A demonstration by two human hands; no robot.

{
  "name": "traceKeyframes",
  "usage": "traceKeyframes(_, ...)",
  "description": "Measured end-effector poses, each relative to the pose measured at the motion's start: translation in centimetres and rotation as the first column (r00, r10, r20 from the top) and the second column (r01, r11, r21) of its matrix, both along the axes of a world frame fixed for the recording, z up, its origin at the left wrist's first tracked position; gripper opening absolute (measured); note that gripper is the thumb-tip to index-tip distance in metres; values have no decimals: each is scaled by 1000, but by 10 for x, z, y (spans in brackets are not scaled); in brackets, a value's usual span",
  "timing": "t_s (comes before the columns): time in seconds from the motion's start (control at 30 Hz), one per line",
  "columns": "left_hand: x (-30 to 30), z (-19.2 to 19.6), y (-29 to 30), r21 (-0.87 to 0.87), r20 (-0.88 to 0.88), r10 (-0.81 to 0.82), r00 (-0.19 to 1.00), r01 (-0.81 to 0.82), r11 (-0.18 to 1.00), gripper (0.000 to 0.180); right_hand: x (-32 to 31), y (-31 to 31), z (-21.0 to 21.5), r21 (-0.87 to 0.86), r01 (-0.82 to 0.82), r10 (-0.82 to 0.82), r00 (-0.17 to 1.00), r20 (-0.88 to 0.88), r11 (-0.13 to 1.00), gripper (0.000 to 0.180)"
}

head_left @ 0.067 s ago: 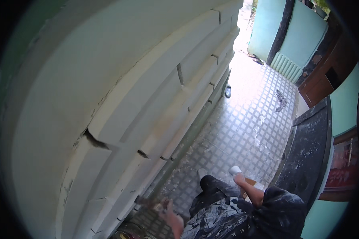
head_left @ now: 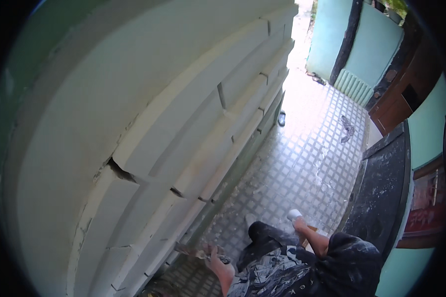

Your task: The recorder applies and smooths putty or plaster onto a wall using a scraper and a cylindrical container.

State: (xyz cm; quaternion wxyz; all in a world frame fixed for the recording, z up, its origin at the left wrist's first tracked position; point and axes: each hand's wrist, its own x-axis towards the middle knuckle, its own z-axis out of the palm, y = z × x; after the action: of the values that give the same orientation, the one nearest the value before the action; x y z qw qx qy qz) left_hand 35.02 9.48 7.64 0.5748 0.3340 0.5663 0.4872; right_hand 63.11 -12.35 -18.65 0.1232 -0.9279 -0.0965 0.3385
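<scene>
My left hand [head_left: 219, 263] is closed around a putty knife [head_left: 192, 251]. Motion smears the tool, and its flat end points left, close to the lower courses of the white brick-patterned wall [head_left: 183, 143]; whether it touches cannot be made out. Farther right, my right hand [head_left: 299, 224] is closed on a white rounded thing [head_left: 294, 214] whose kind does not show clearly. Dark gaps run along the wall's joints, with a larger broken gap [head_left: 120, 171] at the near left.
Patterned tiles [head_left: 302, 163] cover the floor, with white smears. A dark panel [head_left: 381, 183] lines the right side. A crumpled cloth [head_left: 348, 129] and a dark slipper [head_left: 282, 119] lie farther off. Something brown [head_left: 309, 230] shows beside my right forearm.
My left hand and the putty knife have shifted slightly right and up along the wall's foot. The right hand keeps its hold on the white thing. The view has moved a little.
</scene>
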Motion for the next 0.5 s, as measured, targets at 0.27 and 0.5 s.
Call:
traceKeyframes(0.27,-10,-12,-40,-193,314,51,948,12,981,44,9,23,23,332,893,-584,449,-676,303,28)
traceKeyframes(0.5,-10,-14,-67,-276,209,-152,966,207,939,70,21,51,46,437,829,-380,552,-742,349,30)
